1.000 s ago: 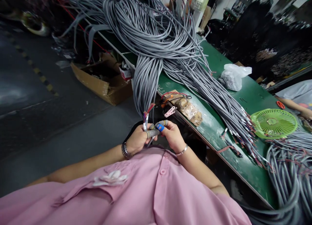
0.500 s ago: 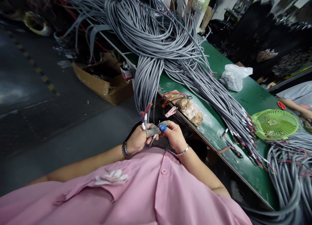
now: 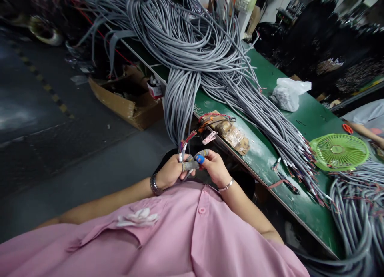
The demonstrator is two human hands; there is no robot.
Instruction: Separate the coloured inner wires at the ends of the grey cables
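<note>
My left hand [image 3: 171, 172] is closed round the end of a grey cable [image 3: 182, 152] whose stripped red, blue and white wires fan out above my fingers. Its taped forefinger lies across toward my right hand [image 3: 212, 167], which is also closed, pinching at the same cable end with a blue-taped thumb and a taped fingertip. Both hands are held together just in front of my pink shirt, below the edge of the green table [image 3: 303, 117]. A thick bundle of grey cables [image 3: 180, 97] hangs over that edge right above my hands.
A huge heap of grey cables [image 3: 192, 33] covers the table's far end and runs along it to stripped ends [image 3: 303, 165]. A green fan grille [image 3: 340, 151], white plastic bag [image 3: 288, 94], pink clip [image 3: 209, 138] and taped block [image 3: 232, 134] lie there. A cardboard box [image 3: 129, 97] stands on the floor. Another person's arm [image 3: 364, 127] rests at right.
The stripped cable end has tilted slightly to the right in my left hand, and my right fingers have shifted a little at it. Otherwise nothing has moved.
</note>
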